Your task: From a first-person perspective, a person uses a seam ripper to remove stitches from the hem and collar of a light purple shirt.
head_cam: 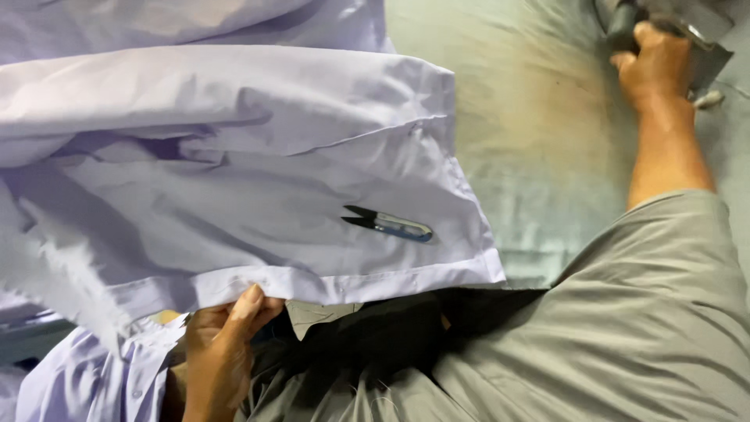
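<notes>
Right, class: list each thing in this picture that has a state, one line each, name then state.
Shirt: spread out, creased, hem pinched by the left hand.
Thread snips: lying loose on the shirt, blades slightly apart, untouched.
Iron: at the far edge, gripped by the right hand.
Ironing pad: bare, scorched brown in the middle.

Pale lilac shirt (234, 172) spread crumpled over padded board, hem edge pinched; dark iron (672, 27) gripped top right.
</notes>
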